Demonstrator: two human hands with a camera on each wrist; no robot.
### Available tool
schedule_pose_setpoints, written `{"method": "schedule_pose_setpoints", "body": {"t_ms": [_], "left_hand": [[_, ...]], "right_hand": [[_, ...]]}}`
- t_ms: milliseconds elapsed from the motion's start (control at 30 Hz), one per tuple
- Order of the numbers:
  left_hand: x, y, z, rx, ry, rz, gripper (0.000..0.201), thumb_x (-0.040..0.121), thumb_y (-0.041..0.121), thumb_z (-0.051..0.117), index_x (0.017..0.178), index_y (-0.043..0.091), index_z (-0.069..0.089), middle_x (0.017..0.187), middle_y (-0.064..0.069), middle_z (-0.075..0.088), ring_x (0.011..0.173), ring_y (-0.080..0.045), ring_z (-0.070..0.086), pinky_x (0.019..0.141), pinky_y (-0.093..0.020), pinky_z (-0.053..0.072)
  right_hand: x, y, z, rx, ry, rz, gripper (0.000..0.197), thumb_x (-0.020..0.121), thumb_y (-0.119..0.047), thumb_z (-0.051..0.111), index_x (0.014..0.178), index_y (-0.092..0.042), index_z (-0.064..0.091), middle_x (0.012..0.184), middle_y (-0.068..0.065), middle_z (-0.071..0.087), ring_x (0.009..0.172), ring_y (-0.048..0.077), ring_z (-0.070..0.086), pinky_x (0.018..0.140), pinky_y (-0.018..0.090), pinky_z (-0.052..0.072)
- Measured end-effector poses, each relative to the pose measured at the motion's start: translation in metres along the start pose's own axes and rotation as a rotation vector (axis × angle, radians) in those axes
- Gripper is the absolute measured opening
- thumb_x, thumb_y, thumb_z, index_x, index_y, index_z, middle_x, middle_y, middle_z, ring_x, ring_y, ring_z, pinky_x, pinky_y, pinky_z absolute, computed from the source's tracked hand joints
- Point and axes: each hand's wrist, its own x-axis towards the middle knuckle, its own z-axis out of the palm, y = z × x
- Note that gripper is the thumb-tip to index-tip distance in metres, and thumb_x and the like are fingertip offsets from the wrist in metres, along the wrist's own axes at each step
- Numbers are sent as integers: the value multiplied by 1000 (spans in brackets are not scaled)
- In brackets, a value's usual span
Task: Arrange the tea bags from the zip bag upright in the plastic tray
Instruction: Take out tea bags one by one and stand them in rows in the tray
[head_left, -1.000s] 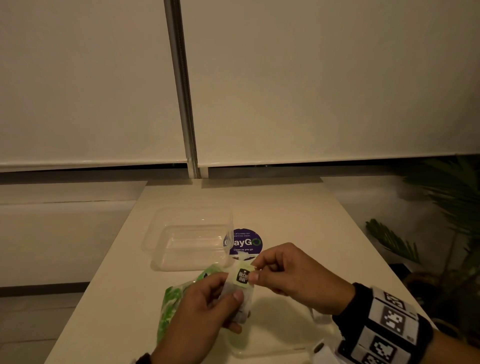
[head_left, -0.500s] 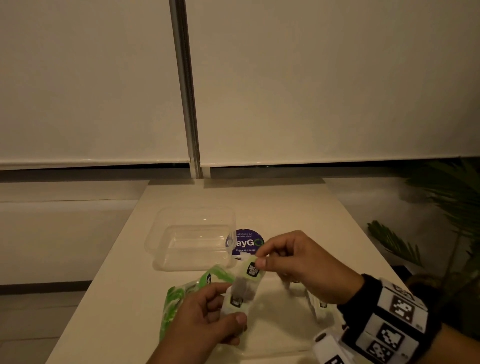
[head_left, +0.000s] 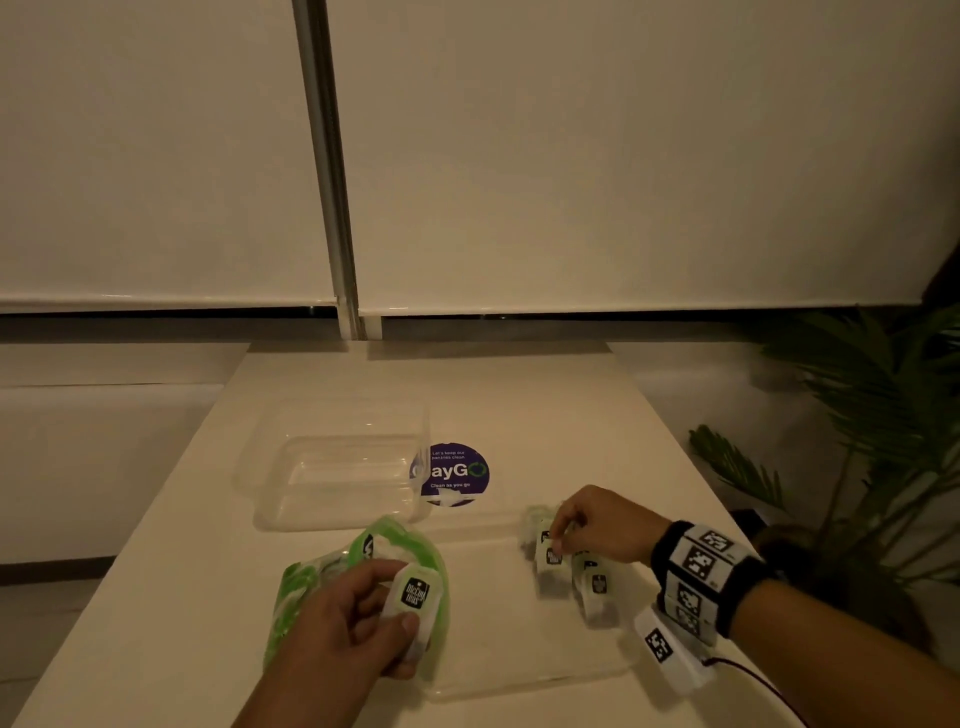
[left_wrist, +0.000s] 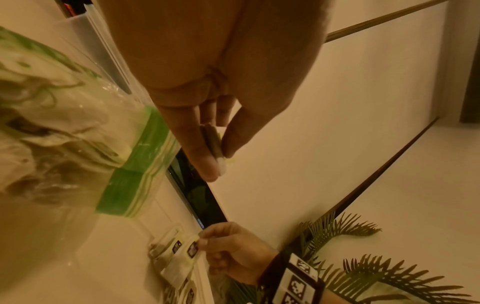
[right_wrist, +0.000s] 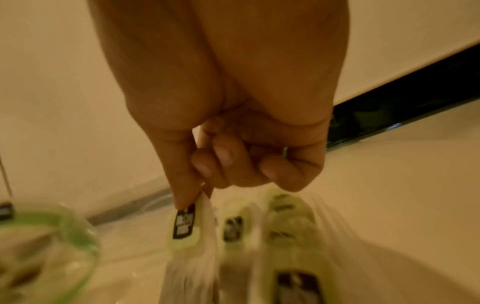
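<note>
My left hand (head_left: 396, 605) pinches one tea bag (head_left: 415, 597) by its black-labelled tag, just above the green-printed zip bag (head_left: 317, 587); the same pinch on the tea bag (left_wrist: 213, 144) shows in the left wrist view. My right hand (head_left: 557, 541) pinches the top of another tea bag (head_left: 549, 557) that stands at the left end of a short row of tea bags (head_left: 597, 584) on a shallow clear tray (head_left: 519, 680). In the right wrist view thumb and forefinger hold that tea bag (right_wrist: 185, 226) beside its neighbours (right_wrist: 233, 226).
A deeper clear plastic container (head_left: 270, 499) sits behind the zip bag, next to a purple round sticker (head_left: 457, 470). The white table (head_left: 545, 395) ends close on both sides; a potted palm (head_left: 857, 415) stands off its right edge.
The hands were together at the table's middle with tea bags. My right hand has carried one to the right and down to the row; my left hand stays over the zip bag with another.
</note>
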Motion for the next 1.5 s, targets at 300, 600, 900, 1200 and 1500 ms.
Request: {"method": "schedule_pose_setpoints", "body": {"t_ms": [300,600,900,1200,1500], "left_hand": [[3,-1,6,20,11,3,32,82,-20,58,94,9,65,78,-14,74,63,-24,70,52,-32,58],[6,-4,16,23,14,20,41,84,-20,54,110,11,58,82,-22,70,71,-30,71,62,-37,60],[4,-8,19,167,50,95,57,72,0,75,115,30,54,96,1,74,79,-16,72,67,-27,57],[-1,-18,-2,231,8,55,36,60,17,72,96,14,68,90,-4,75,66,-14,65,68,-33,54],[3,-20,1,278,-41,78,27,62,23,71,83,40,70,90,-2,75,70,-15,67,73,-31,54]], "right_hand": [[19,22,14,-162,206,48,17,85,-25,70,102,-23,71,97,-3,67,85,13,64,78,26,54],[-45,-76,24,210,43,-370,17,91,-35,66,99,-24,75,87,-2,73,71,14,62,72,29,52],[-46,-91,10,107,-67,-411,9,87,-19,72,95,-14,75,76,-15,66,68,-3,59,71,13,45],[-16,-2,0,-246,-30,-74,15,85,-26,71,95,-16,76,70,-19,59,63,-5,54,60,6,35],[-2,12,14,-386,104,-62,19,90,-27,63,105,-22,73,87,-7,57,82,14,57,71,24,43]]}}
